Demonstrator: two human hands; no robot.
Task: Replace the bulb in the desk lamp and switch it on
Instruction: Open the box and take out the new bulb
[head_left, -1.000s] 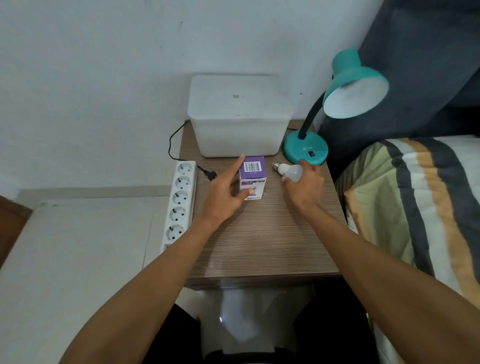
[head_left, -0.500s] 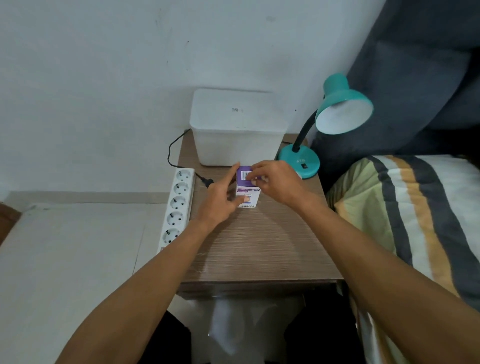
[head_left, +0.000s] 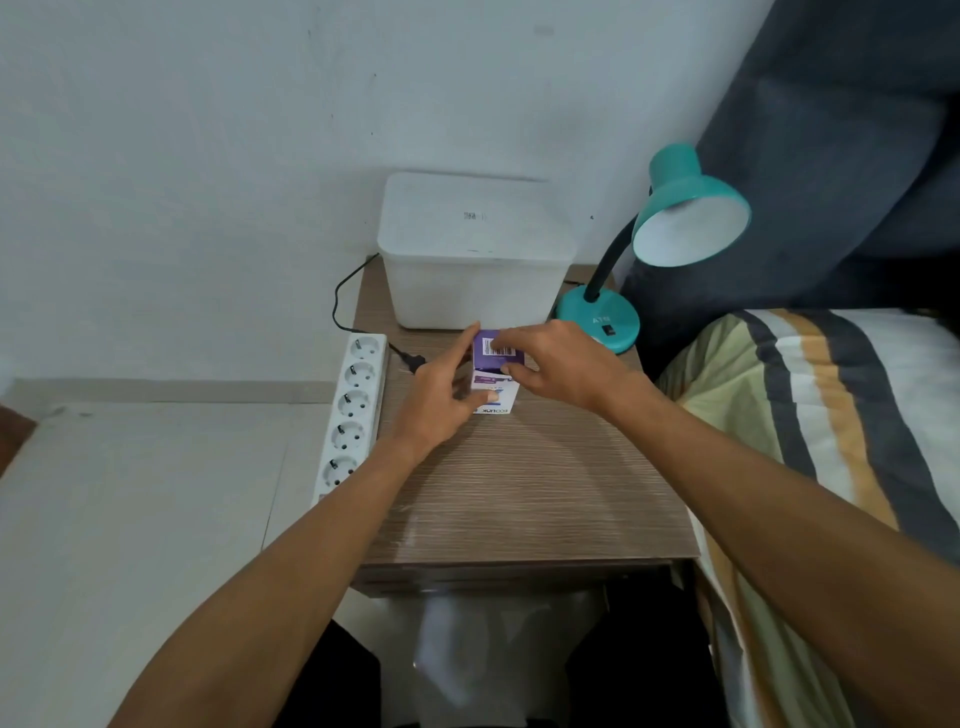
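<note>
Front half of the table (head_left: 519, 499) is bare wood up to the front edge; power strip (head_left: 354, 410) hangs along the left edge. White lidded bin (head_left: 470, 254) at the back edge, contents hidden. Teal lamp (head_left: 675, 223) at the back right corner. Bulb box (head_left: 496, 379) stands mid-table: left hand (head_left: 441, 402) grips its left side, right hand (head_left: 558, 371) pinches the top flap.

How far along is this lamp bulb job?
Early on. The lamp is unlit, and its plug lies on the table, not in the power strip. Both hands, left and right, are on the bulb box. Fitting, plugging in and switching on remain.
</note>
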